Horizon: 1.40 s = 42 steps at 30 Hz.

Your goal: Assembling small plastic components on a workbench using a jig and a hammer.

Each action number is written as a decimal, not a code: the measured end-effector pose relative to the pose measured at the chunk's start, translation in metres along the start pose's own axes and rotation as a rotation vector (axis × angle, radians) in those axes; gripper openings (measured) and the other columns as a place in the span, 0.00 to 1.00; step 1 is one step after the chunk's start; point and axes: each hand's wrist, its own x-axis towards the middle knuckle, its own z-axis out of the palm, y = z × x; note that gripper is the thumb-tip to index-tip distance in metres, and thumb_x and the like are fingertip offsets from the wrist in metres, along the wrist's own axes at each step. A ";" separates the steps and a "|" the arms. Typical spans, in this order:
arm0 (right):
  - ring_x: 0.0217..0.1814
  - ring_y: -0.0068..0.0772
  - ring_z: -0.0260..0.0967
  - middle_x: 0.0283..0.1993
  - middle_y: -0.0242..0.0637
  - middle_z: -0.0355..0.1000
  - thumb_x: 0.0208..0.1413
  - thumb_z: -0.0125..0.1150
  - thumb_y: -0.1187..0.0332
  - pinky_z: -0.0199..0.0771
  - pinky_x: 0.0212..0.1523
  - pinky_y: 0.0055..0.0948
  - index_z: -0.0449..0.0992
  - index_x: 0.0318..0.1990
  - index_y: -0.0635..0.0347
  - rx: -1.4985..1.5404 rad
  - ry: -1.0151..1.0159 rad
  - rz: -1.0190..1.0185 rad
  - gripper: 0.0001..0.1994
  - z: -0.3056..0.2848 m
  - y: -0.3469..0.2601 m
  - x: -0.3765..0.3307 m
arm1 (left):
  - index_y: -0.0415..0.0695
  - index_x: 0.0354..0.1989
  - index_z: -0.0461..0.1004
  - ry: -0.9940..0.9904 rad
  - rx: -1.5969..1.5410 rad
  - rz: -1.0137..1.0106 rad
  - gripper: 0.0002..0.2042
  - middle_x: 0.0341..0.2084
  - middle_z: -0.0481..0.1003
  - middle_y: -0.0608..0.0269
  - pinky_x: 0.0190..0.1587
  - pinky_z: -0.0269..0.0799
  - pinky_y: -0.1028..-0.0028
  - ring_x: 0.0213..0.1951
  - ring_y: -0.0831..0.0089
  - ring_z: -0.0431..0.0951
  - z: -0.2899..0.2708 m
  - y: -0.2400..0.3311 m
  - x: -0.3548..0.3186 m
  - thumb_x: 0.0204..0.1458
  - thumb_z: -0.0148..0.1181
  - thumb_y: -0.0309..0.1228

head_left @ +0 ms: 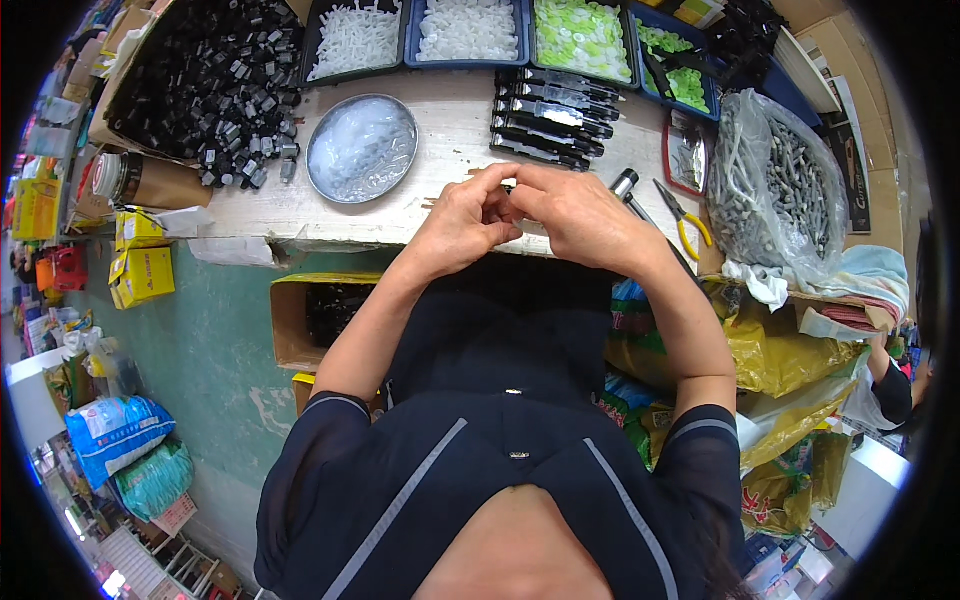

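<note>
Both hands, left hand (462,222) and right hand (572,215), meet fingertip to fingertip, pinching a small, mostly hidden part over the desk (455,130). Finished black pieces (550,118) lie in a row just beyond, within easy reach.

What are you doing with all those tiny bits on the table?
A person sits at a worn workbench with both hands together over its front edge. The left hand and right hand pinch one small part between the fingertips; it is too hidden to tell what it is. Just beyond lies a row of finished black pieces. A round metal dish of clear bits sits to the left, trays of white and green parts line the back, and yellow-handled pliers lie on the right.
</note>
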 end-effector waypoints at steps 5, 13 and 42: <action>0.34 0.44 0.64 0.32 0.41 0.64 0.45 0.55 0.79 0.63 0.33 0.35 0.67 0.28 0.63 0.281 0.469 -0.082 0.04 0.021 0.013 0.005 | 0.38 0.49 0.65 0.065 -0.490 -0.062 0.21 0.22 0.72 0.65 0.23 0.71 0.81 0.24 0.80 0.72 -0.006 -0.006 -0.004 0.45 0.59 0.18; 0.34 0.29 0.65 0.32 0.37 0.64 0.50 0.53 0.79 0.65 0.34 0.23 0.69 0.35 0.65 0.633 0.618 0.265 0.04 0.071 0.000 -0.012 | 0.36 0.41 0.72 0.205 -0.645 0.046 0.11 0.24 0.73 0.62 0.25 0.73 0.79 0.24 0.78 0.74 0.009 -0.017 -0.011 0.47 0.59 0.21; 0.37 0.34 0.59 0.30 0.32 0.64 0.44 0.58 0.75 0.51 0.41 0.33 0.69 0.29 0.57 -0.113 0.635 0.168 0.04 0.080 0.033 0.001 | 0.38 0.42 0.74 0.387 -0.017 0.116 0.12 0.25 0.69 0.70 0.21 0.60 0.87 0.21 0.87 0.64 -0.015 -0.029 0.000 0.48 0.59 0.25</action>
